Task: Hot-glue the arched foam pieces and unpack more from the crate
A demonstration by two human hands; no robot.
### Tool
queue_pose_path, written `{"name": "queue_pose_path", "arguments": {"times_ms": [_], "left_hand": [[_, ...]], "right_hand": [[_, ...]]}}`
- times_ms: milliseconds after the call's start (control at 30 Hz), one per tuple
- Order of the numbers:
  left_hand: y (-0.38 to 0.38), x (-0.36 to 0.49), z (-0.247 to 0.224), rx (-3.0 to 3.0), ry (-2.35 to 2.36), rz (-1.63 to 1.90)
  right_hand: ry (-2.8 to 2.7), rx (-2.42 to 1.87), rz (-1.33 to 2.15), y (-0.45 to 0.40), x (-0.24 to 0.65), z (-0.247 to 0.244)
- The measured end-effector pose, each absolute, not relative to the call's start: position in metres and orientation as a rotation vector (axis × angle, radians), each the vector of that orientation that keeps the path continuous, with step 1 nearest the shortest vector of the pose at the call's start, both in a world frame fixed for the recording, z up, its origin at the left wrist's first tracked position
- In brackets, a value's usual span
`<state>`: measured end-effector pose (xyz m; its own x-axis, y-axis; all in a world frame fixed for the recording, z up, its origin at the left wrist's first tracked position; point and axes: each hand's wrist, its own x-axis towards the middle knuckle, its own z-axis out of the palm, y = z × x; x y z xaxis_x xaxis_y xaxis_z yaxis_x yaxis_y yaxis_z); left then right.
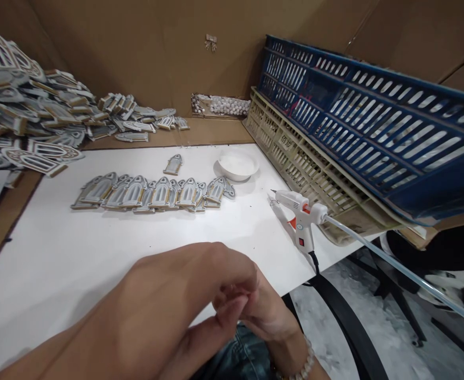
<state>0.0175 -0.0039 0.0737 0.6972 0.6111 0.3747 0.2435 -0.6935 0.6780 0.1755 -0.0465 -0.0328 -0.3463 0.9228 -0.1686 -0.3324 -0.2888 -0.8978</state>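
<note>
Near the table's front edge, my left hand (176, 301) reaches across from the left with its fingers curled and its thumb drawn in. It meets my right hand (269, 309), which wears a beaded bracelet (307, 364) at the wrist. What lies between the fingers is hidden, and my left hand covers most of the right fingers. Beyond them, a row of overlapping grey, window-shaped pieces (161, 194) lies on the white table (109, 237). A single piece (173, 164) lies behind the row. To the right stands a white glue gun (301, 211) with a long clear glue stick.
A white bowl (238, 164) sits behind the row. More window pieces are heaped in a large pile (38, 105) at the left. A blue crate (354, 116) and a beige crate (295, 158) lean along the right. Cardboard (137, 47) walls the back, with white beads (228, 105) in an opening.
</note>
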Motion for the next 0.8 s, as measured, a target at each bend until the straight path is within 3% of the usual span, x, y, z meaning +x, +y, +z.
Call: {"name": "queue_pose_path", "arguments": {"times_ms": [133, 333, 600, 800], "left_hand": [[-0.003, 0.018, 0.074, 2.298, 0.64, 0.781], [-0.005, 0.019, 0.068, 2.321, 0.616, 0.823], [-0.002, 0.023, 0.071, 2.052, 0.778, 0.667], [0.006, 0.014, 0.093, 1.662, 0.691, 0.462]], "right_hand": [[-0.978, -0.869, 1.867, -0.045, 0.176, -0.028], [-0.986, -0.835, 1.743, -0.042, 0.174, -0.023], [-1.104, -1.212, 0.948, -0.033, 0.184, -0.005], [-1.48, -1.269, 0.628, -0.045, 0.191, 0.014]]}}
